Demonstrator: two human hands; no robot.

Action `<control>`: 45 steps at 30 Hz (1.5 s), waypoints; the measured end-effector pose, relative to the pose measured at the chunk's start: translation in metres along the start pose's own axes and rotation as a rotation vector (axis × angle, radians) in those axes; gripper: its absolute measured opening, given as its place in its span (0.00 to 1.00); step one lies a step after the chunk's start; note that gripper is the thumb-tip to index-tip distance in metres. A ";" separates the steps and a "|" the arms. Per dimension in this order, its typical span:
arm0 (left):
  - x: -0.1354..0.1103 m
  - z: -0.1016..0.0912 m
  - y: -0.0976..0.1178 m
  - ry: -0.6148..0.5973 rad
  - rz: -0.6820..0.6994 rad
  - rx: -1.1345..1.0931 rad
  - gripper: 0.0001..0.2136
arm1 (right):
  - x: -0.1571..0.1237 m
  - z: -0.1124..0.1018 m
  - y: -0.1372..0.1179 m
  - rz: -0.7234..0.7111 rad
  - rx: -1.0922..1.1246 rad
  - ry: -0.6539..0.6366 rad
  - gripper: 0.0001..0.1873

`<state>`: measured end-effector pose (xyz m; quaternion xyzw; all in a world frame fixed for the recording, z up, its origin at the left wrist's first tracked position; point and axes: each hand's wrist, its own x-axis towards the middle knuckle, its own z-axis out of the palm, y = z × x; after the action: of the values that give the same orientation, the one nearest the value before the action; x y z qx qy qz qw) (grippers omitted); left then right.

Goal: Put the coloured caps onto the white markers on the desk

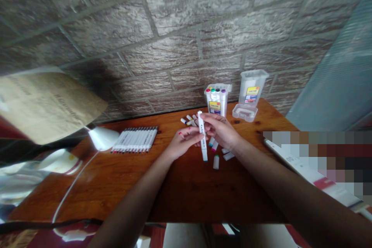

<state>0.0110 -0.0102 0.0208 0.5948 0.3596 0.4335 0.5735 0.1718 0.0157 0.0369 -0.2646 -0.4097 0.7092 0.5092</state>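
A white marker (pixel 202 143) with a dark green lower end is held upright above the table. My left hand (pixel 186 141) is closed on its middle, thumb in front. My right hand (pixel 219 128) has its thumb and fingers pinched at the marker's upper part; some of its fingers are hidden. A loose white cap with a green end (pixel 216 162) lies on the table just below. Several more markers (pixel 213 144) lie loose under and behind my hands, partly covered by them.
A neat row of white markers (pixel 134 140) lies at left near a lamp (pixel 104 138) and its white cord. Behind my hands stands a clear container (pixel 221 100) with several markers. An open clear container (pixel 252 89) is to its right, its lid (pixel 244 112) in front.
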 end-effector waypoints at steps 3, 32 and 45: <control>0.000 0.000 0.001 -0.004 0.017 0.020 0.14 | 0.000 -0.001 0.000 -0.014 -0.020 -0.006 0.15; 0.000 -0.009 -0.007 -0.063 -0.021 0.143 0.19 | 0.001 -0.005 0.002 0.013 -0.057 -0.023 0.16; 0.000 -0.007 -0.004 -0.087 -0.009 0.156 0.19 | 0.000 -0.006 0.004 -0.049 -0.114 -0.091 0.16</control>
<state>0.0053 -0.0069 0.0163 0.6541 0.3697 0.3755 0.5426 0.1748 0.0168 0.0301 -0.2506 -0.4784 0.6832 0.4914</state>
